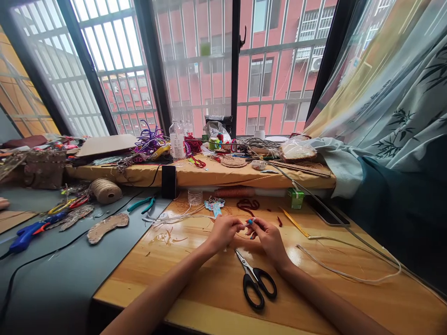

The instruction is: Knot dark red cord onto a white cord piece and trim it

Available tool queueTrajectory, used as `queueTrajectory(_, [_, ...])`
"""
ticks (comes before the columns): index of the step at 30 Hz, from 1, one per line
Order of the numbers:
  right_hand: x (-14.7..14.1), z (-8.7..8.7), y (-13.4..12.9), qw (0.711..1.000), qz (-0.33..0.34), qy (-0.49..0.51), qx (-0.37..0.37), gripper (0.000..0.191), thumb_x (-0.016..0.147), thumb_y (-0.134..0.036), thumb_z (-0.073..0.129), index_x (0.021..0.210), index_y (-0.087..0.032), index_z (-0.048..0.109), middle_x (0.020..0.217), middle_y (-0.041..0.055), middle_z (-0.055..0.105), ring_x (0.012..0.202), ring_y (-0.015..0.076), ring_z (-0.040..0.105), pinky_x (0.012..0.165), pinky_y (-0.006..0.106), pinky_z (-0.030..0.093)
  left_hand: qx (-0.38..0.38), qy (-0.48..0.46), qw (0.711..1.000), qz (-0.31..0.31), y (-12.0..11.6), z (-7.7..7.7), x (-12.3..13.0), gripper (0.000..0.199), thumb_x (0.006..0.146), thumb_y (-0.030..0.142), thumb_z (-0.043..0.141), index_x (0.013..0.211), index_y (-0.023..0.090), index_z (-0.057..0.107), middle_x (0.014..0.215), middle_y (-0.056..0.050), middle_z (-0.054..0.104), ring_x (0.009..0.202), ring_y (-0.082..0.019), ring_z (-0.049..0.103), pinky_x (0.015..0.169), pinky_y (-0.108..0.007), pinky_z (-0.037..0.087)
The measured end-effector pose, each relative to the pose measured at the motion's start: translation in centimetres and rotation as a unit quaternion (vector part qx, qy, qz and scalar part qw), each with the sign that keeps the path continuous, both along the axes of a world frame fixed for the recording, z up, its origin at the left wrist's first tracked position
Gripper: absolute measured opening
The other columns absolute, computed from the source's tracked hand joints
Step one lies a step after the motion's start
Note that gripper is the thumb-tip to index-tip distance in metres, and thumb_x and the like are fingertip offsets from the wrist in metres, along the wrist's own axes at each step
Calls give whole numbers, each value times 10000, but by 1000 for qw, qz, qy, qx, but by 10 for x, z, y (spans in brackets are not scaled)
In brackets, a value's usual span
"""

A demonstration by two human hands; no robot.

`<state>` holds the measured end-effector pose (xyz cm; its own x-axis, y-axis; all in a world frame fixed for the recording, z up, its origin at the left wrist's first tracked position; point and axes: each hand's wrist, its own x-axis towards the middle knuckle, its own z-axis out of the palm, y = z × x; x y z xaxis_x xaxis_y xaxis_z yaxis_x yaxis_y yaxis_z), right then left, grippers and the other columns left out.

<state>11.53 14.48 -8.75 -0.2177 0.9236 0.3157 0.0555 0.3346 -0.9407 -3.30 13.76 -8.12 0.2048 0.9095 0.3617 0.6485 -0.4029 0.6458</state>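
Note:
Both hands meet over the middle of the wooden table (139, 274). My left hand (225, 230) is closed, its fingertips pinched on the end of a thin white cord (188, 216) that runs off to the left. Close against it, my right hand (266, 235), with blue nails, pinches at something small and pale that I cannot make out. Black-handled scissors (254, 283) lie just below the hands, blades pointing up toward them. Behind the left hand is a light-blue patterned piece (214, 204), and beyond the fingers a dark red cord (247, 204) lies curled.
A white cord loop (363, 279), yellow tool (295, 223), phone (326, 211) and green box (296, 198) lie right. Leftward are a twine spool (105, 191), teal pliers (141, 205) and blue glue gun (37, 232). A cluttered ledge (209, 177) runs behind. Fingers (4, 203) show at far left.

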Motion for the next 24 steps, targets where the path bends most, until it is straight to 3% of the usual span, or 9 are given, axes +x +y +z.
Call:
queueTrajectory(6, [0,-4,7,996,46,6,-70,375,647,-511,560,747,-150,572,565,3,550,504,120,490,488,242,390,-2,5,1000,14,3,-7,0,201,742,300,511,693,173,658,682,-21,624,689,-140,512,646,-240,329])
queueTrajectory(10, [0,-5,9,997,34,-6,-63,358,649,-517,556,643,-159,548,489,-27,477,459,103,431,459,231,341,15,9,1000,19,2,-6,-1,197,742,322,520,718,188,664,691,-21,583,722,-146,487,668,-248,335])
queueTrajectory(14, [-1,-4,7,997,40,4,-64,386,651,-550,532,683,-166,549,495,-23,478,456,109,426,461,239,337,53,15,997,48,1,-3,-1,193,728,349,543,718,204,669,775,-39,551,804,-162,459,727,-271,333])
queueTrajectory(20, [-2,-1,3,992,74,62,-79,342,669,-507,550,715,-168,541,551,-21,484,476,101,444,456,228,353,6,19,1000,13,0,-5,1,207,773,322,484,702,201,636,665,-6,602,758,-159,491,801,-315,278])
queueTrajectory(24, [-2,0,3,984,92,106,-109,324,664,-479,574,692,-157,549,575,-24,463,456,73,399,431,209,330,57,107,993,-9,0,-2,-2,264,825,287,401,683,180,596,647,-2,601,694,-138,503,800,-318,259])
